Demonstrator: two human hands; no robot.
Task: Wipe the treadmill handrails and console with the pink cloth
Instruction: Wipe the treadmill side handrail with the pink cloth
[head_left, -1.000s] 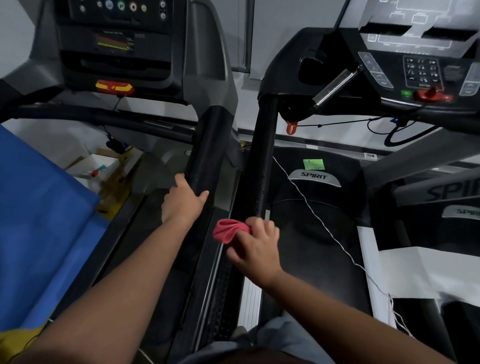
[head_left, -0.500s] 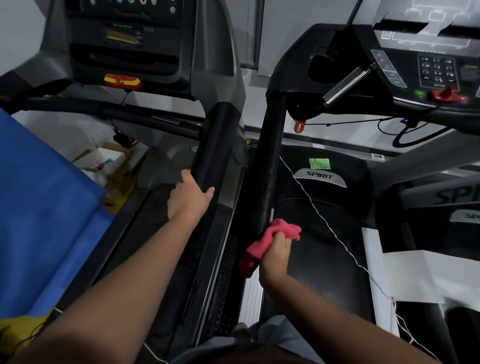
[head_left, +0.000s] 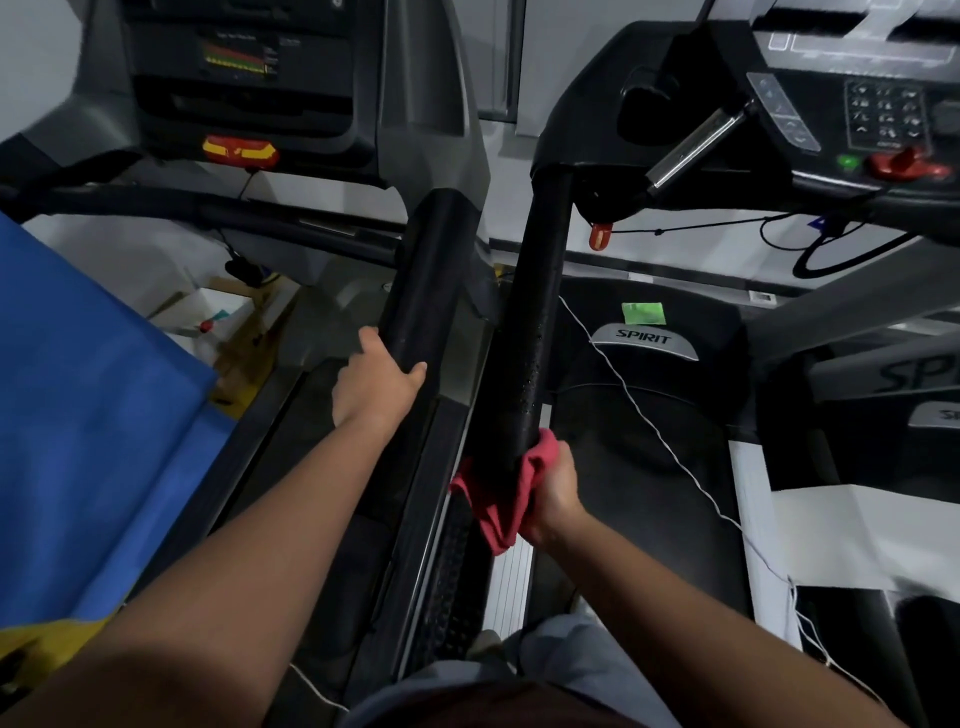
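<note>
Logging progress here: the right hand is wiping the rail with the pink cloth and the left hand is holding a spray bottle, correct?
Not quite. The head view shows the left hand holding no bottle; it grips the other rail. The right hand does hold the pink cloth on its rail.

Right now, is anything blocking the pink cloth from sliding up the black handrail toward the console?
Nothing visible does. The right hand grips the pink cloth around the handrail's near end, and the rail above it is bare up to the console. A thin white cord runs beside it; whether it touches is unclear.
</note>
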